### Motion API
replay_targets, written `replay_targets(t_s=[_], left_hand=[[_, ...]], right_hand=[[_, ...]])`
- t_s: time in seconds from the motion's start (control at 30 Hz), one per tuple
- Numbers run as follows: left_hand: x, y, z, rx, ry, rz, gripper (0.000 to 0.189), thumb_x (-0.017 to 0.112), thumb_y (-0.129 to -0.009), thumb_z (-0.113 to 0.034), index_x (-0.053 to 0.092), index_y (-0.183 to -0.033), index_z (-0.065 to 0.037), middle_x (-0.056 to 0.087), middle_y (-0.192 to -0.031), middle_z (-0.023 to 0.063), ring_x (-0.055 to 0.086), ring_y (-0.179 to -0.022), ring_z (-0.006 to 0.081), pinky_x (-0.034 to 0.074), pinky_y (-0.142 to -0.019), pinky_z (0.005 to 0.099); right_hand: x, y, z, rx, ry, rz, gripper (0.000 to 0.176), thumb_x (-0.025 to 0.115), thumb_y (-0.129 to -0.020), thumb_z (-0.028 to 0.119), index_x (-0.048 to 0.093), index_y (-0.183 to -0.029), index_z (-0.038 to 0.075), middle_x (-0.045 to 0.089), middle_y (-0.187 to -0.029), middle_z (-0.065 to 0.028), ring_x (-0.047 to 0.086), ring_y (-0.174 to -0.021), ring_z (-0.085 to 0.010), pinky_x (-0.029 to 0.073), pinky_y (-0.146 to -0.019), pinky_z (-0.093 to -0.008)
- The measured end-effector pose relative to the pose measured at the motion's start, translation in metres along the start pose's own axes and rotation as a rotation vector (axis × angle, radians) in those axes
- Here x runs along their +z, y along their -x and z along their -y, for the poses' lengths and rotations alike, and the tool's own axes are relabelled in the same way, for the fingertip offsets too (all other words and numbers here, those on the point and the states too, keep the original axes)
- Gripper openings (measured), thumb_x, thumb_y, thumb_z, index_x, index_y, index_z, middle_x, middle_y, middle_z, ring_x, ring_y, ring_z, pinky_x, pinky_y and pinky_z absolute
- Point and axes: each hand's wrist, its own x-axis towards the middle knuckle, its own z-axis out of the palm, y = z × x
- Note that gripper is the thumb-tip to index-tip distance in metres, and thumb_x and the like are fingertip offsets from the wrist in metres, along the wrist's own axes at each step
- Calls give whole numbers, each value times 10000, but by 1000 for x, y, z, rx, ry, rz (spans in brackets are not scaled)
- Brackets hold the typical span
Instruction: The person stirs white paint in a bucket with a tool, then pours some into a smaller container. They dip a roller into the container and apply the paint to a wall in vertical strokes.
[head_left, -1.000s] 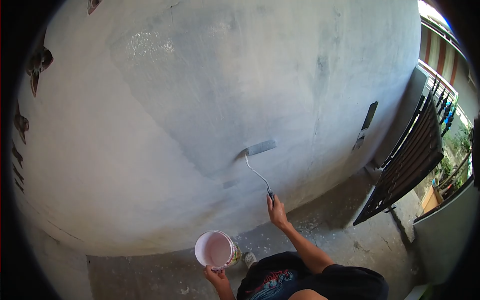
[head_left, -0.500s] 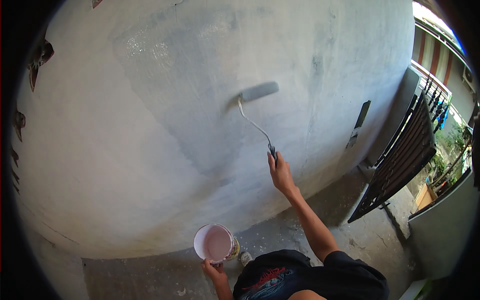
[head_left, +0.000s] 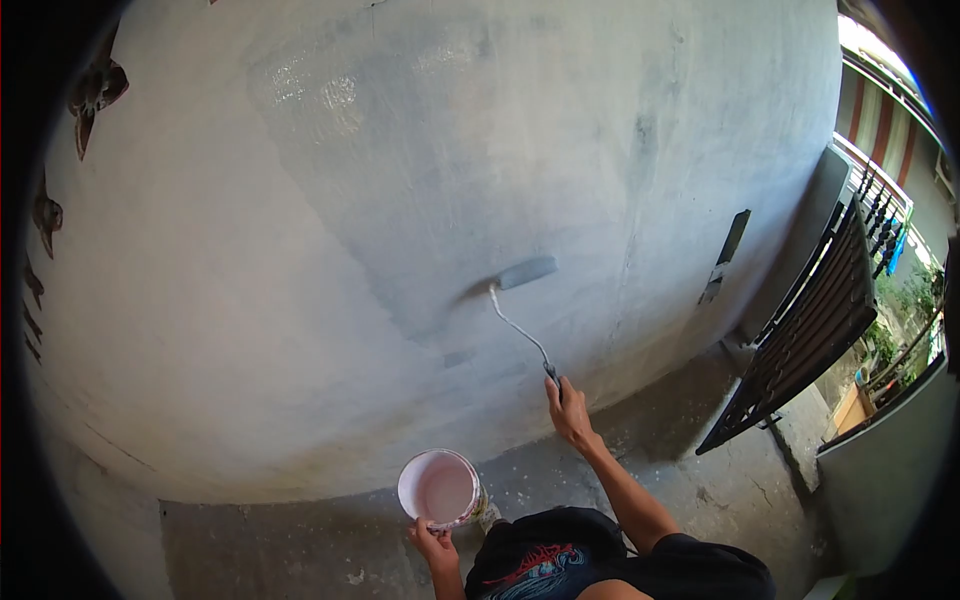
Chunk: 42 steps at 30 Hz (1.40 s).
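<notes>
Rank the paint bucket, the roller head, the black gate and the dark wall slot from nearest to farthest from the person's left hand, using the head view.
1. Paint bucket, gripped by the left hand.
2. Roller head, higher, to the right.
3. Black gate and dark wall slot, far right: too close to call.

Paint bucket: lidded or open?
Open. The bucket in the left hand has no lid; its pinkish-white inside faces the camera.
</notes>
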Motion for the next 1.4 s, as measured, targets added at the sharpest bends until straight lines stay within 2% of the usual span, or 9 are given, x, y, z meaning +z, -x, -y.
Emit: replay_targets(t_s=[0.27, 0.33, 0.43, 0.57, 0.77, 1.07, 1.17, 1.23, 1.4], left_hand=[[-14, -2, 0, -11, 65, -1, 273, 573, -780, -198, 479, -1024, -119, 544, -974, 67, 561, -832, 176, 465, -707, 329], [-13, -3, -4, 10, 75, 1, 279, 565, -786, -199, 478, -1036, -112, 548, -1002, 82, 571, -860, 191, 474, -722, 348], [-11, 9, -12, 8, 66, -52, 282, 554, -791, -204, 481, -1047, -112, 538, -1044, 97, 567, -895, 208, 475, -740, 365], [-9, 6, -14, 54, 96, -82, 243, 560, -793, -197, 510, -1015, -114, 550, -1009, 77, 568, -871, 191, 471, -724, 365], [-11, 3, -18, 58, 102, -67, 257, 557, -785, -183, 490, -1020, -105, 535, -1018, 80, 562, -874, 198, 475, -740, 386], [-8, -6, -16, 50, 85, -34, 274, 565, -781, -192, 491, -1032, -110, 540, -1022, 84, 562, -867, 198, 477, -718, 353], [-6, -7, -11, 40, 91, -42, 259, 567, -778, -192, 482, -1012, -120, 530, -997, 75, 548, -839, 185, 470, -716, 355], [-3, -4, -11, 23, 88, -52, 249, 569, -776, -190, 478, -998, -127, 524, -982, 68, 540, -824, 176, 465, -716, 353], [0, 6, -8, 7, 104, -66, 239, 578, -768, -182, 463, -974, -146, 511, -947, 49, 531, -803, 155, 459, -726, 349]], right_hand=[[42, -24, 25, -123, -10, 99, 328, 488, -1002, 297, 461, -922, -20, 516, -649, -269, 511, -664, -502, 382, -546, -480], [56, -20, 8, -174, -126, 41, 337, 468, -1010, 292, 482, -898, -26, 483, -628, -220, 433, -546, -387, 377, -537, -435], [64, -9, -30, -39, -54, 129, 347, 462, -1010, 306, 497, -909, -24, 498, -671, -221, 470, -575, -363, 395, -566, -424], [74, 17, -72, -36, -32, 129, 366, 452, -1011, 325, 514, -915, -23, 482, -658, -211, 492, -579, -315, 401, -582, -421], [72, 28, -73, 75, -12, 147, 379, 448, -1011, 330, 521, -906, -26, 455, -631, -192, 475, -570, -271, 396, -578, -424], [48, -25, 10, -83, -46, 77, 352, 469, -1009, 298, 510, -885, -29, 443, -618, -209, 417, -520, -306, 381, -537, -412], [51, -23, 1, -82, -36, 87, 343, 460, -1013, 288, 510, -888, -27, 451, -624, -212, 415, -522, -330, 382, -537, -426], [58, -11, -24, -90, -30, 66, 314, 482, -1002, 265, 503, -899, -31, 521, -684, -264, 510, -639, -474, 413, -567, -452], [60, 25, -75, 32, 16, 126, 367, 488, -993, 327, 523, -913, -30, 540, -695, -268, 562, -666, -465, 421, -589, -470]])
